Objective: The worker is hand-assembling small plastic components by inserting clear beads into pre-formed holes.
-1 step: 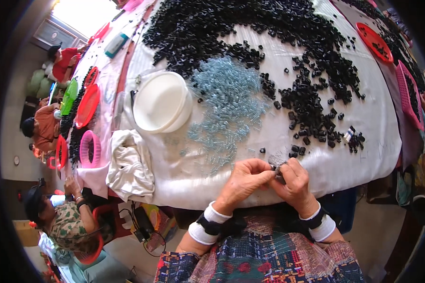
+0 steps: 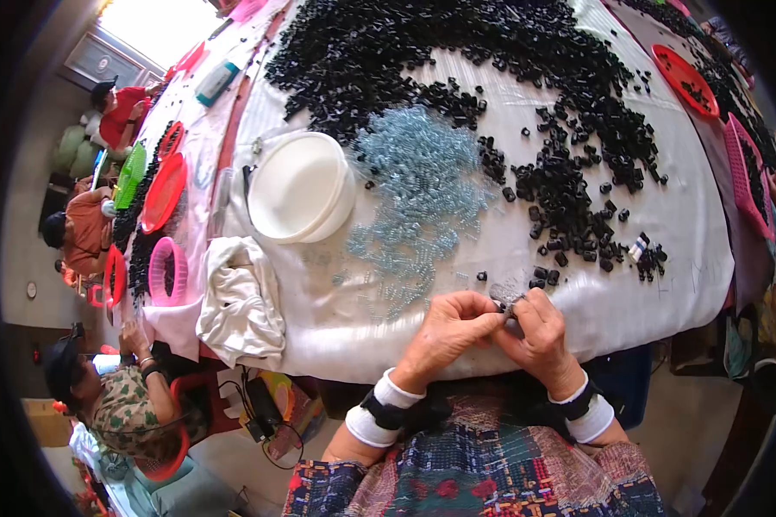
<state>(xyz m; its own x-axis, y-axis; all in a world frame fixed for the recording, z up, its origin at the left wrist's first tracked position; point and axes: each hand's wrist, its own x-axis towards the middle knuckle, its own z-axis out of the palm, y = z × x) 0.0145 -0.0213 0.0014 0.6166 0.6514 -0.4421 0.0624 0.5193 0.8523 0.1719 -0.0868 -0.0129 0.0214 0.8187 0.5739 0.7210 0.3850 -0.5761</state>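
Observation:
My left hand (image 2: 457, 327) is closed in a pinch, thumb and forefinger meeting at a small black piece (image 2: 499, 306). Close against it, my right hand (image 2: 539, 332) has its fingers curled together, also at the black piece; whether it holds anything else is hidden. Just beyond the fingertips shows a small greyish, see-through patch (image 2: 508, 289), too fine to tell apart. Ahead of my hands lies a heap of small pale-blue clear tubes (image 2: 422, 181). Many black, short cylinder-like parts (image 2: 569, 224) are strewn to the right and pile up behind.
A white round tub (image 2: 297, 189) stands left of the clear heap, with a crumpled white cloth (image 2: 240, 302) nearer me. A small white-and-blue item (image 2: 638, 247) lies at the right. Coloured baskets (image 2: 165, 194) line the left table, where several people (image 2: 125, 405) sit.

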